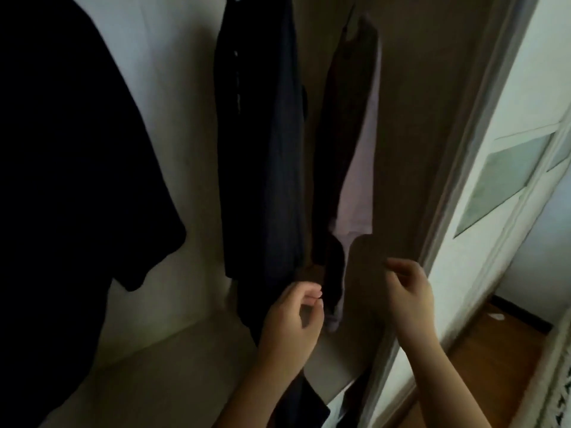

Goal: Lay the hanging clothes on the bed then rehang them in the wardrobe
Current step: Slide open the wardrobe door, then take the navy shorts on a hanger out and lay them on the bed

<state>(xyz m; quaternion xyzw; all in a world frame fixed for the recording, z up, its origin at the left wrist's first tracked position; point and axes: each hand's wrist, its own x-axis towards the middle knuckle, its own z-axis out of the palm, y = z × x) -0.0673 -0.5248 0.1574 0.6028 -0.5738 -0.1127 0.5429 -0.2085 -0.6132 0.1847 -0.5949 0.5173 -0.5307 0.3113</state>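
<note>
Head view: our left hand (292, 316) curls thumb to forefinger right at the lower edge of the brown garment (341, 134), though we cannot tell whether it pinches the cloth. Our right hand (408, 288) is curled on nothing, apart from the clothes. The brown garment, the navy shirt (262, 149) and the black top (77, 149) all hang in the wardrobe (417, 118).

Single view, head-worn and wide-angle, with lines bowed toward the edges. The lens sits at the opening of the wardrobe (173, 88) and faces into it, tilted downward, at close range. The hanging clothes (262, 149) fill the upper and middle frame. The left hand (290, 316) and right hand (408, 291) enter from the lower edge, nearest the lens. The door frame (463, 180) and wooden floor (500, 344) occupy the right margin.
</note>
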